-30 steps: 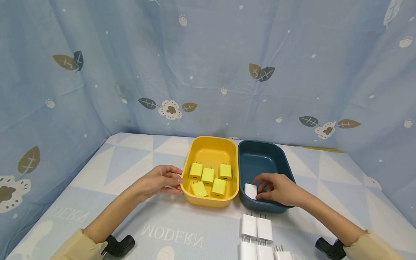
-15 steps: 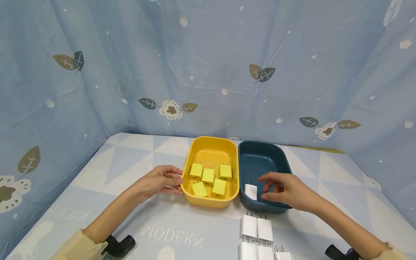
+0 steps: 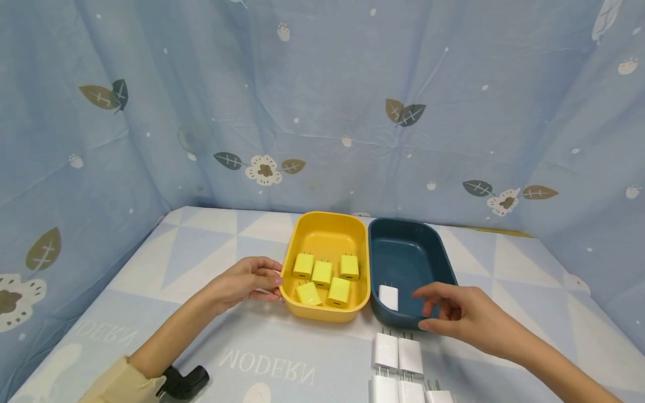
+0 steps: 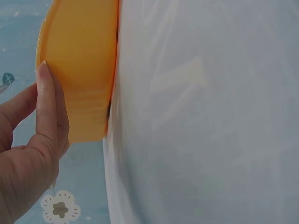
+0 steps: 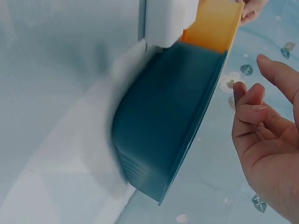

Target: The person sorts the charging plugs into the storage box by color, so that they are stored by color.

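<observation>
My left hand (image 3: pixel 248 282) touches the left outer wall of the yellow box (image 3: pixel 335 221), its fingers fairly straight; in the left wrist view the hand (image 4: pixel 39 112) has a fingertip at the rim of the box (image 4: pixel 84 70). Several yellow charger plugs (image 3: pixel 339 292) lie inside. My right hand (image 3: pixel 471 319) is over the front right corner of the dark blue box (image 3: pixel 403 246), thumb and index finger apart, holding nothing. A single white plug (image 3: pixel 388 296) lies in that box's front left corner. From the right wrist, the empty hand (image 5: pixel 273 130) appears beside the blue box (image 5: pixel 154 112).
Several white plugs (image 3: pixel 385 350) stand in rows on the patterned tablecloth (image 3: pixel 272 336) in front of the blue box, prongs pointing away. The two boxes stand side by side. A blue patterned curtain (image 3: pixel 322 84) hangs behind and at the sides.
My right hand let go of the white plug in the blue box and moved right and towards me. The left hand and the boxes have stayed in place.
</observation>
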`<state>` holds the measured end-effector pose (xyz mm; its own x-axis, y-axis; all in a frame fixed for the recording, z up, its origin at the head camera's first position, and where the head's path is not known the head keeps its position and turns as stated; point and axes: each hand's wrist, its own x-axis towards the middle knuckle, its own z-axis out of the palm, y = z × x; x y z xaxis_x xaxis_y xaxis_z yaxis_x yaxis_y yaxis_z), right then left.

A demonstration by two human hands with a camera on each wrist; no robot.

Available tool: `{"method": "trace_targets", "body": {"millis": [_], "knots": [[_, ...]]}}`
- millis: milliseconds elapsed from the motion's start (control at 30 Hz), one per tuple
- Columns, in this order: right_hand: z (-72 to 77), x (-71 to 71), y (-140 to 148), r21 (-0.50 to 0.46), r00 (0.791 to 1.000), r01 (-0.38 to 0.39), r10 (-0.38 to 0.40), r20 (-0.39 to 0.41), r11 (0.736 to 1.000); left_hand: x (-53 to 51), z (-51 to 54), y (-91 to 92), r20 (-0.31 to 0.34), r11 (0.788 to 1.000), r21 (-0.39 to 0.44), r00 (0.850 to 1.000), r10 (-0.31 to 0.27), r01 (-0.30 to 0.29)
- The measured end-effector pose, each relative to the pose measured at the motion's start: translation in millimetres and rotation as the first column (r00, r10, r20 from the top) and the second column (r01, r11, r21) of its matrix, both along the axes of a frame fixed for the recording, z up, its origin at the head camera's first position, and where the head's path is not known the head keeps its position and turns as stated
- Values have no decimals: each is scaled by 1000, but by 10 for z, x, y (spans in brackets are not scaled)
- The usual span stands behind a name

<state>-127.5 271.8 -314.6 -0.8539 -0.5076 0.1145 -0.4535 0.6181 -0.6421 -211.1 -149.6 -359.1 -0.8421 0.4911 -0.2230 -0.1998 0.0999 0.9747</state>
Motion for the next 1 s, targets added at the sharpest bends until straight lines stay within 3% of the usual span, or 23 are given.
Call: {"method": "trace_targets", "body": {"millis": [200,533,633,800,867,1000], "knots": [[-75,140,22,-47,999,-39,39,-1,998,5,4,4,1,1000,-3,1000,3,-3],[-284,251,11,0,992,-62,62,113,998,5,4,-3,0,1000,-7,1000,3,-3],[-353,249,-5,28,980,-51,44,195,998,9,6,-8,0,1000,-9,1000,5,-5],[-419,226,-35,152,924,46,-100,368,987,9,9,-2,-1,1000,-9,1000,4,-4],[-441,221,-43,180,910,65,-133,394,981,5,6,-2,-1,1000,-8,1000,5,-5],[-492,230,-46,182,908,71,-139,396,981,-6,-2,3,0,1000,-8,1000,5,-5]]}}
